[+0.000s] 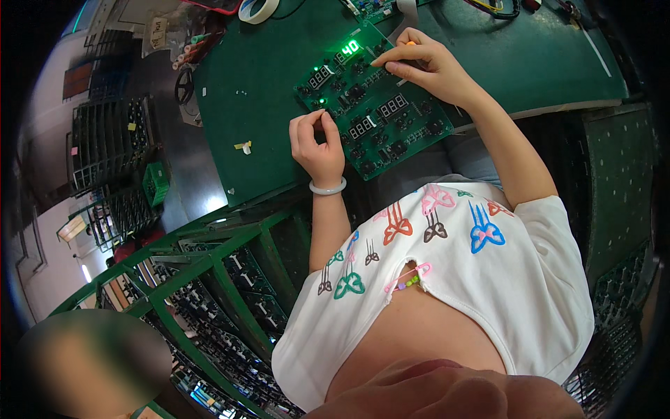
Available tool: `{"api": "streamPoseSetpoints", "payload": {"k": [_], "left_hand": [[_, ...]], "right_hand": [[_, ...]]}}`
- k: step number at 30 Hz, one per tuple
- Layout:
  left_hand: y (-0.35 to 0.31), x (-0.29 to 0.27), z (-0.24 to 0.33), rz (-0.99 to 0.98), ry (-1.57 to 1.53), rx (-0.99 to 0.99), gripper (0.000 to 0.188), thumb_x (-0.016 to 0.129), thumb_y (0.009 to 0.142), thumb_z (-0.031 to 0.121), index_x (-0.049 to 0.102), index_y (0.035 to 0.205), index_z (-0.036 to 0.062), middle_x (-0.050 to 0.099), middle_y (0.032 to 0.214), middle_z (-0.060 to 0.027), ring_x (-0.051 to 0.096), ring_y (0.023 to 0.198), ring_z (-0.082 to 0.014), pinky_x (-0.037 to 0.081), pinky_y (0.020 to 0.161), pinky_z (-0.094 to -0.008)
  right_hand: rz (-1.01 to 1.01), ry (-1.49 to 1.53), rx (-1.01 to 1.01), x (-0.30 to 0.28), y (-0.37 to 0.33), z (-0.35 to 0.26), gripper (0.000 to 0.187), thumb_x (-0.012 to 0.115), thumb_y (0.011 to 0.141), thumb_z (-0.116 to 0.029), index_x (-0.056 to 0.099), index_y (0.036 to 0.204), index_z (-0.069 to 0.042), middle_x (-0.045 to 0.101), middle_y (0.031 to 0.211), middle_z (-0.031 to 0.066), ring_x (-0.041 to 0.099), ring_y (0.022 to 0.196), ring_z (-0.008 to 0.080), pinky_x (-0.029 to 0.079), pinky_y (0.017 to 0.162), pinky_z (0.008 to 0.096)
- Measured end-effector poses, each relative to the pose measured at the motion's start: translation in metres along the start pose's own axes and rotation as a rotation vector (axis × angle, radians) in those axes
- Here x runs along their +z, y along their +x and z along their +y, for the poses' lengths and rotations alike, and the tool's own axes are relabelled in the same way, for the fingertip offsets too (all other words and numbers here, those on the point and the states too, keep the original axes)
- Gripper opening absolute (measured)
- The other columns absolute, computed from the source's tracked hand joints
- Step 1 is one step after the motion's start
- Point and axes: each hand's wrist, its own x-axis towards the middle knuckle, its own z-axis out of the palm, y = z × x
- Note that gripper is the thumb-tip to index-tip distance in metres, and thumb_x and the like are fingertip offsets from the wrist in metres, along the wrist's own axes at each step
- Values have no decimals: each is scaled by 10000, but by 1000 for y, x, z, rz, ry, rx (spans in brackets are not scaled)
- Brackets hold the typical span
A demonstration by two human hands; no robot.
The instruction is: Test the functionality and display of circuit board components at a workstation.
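Observation:
A green circuit board [380, 143] lies at a slant on the green work surface, with black parts and several digit displays on it. One display [347, 50] glows green, along with small green lights; the others are dark. My left hand [317, 145], a pale bangle at its wrist, is closed, thumb and fingertips pinched at the board's left edge. Over the board's upper right side, my right hand [429, 68] is closed with its fingertips close to the small parts. A bit of orange shows between its fingers; what it belongs to is hidden.
At the far edge are a tape roll [258, 10], another circuit board [375, 8] and loose wires [499, 10]. Black-handled scissors [183, 87] lie left, yellowish scraps [243, 146] nearer. A green metal rack [216, 269] with several boards stands lower left, close to my left arm.

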Motion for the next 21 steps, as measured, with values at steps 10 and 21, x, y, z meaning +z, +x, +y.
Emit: {"api": "streamPoseSetpoints", "payload": {"k": [10,21], "left_hand": [[-1,-1,-1,-14,4,-18,78,671,867,-2,639,937,14,601,851,-95,595,680,-206,498,603,-307],[0,-1,2,-10,16,-2,78,672,868,1,639,937,15,602,849,-90,601,677,-201,503,602,-302]], "right_hand": [[99,-5,-38,4,1,2,146,743,888,-139,777,1017,-81,404,886,-17,452,800,87,376,654,229],[119,-5,-4,-1,4,0,153,813,825,-190,792,955,-111,456,887,-16,492,750,91,415,610,227]]}}
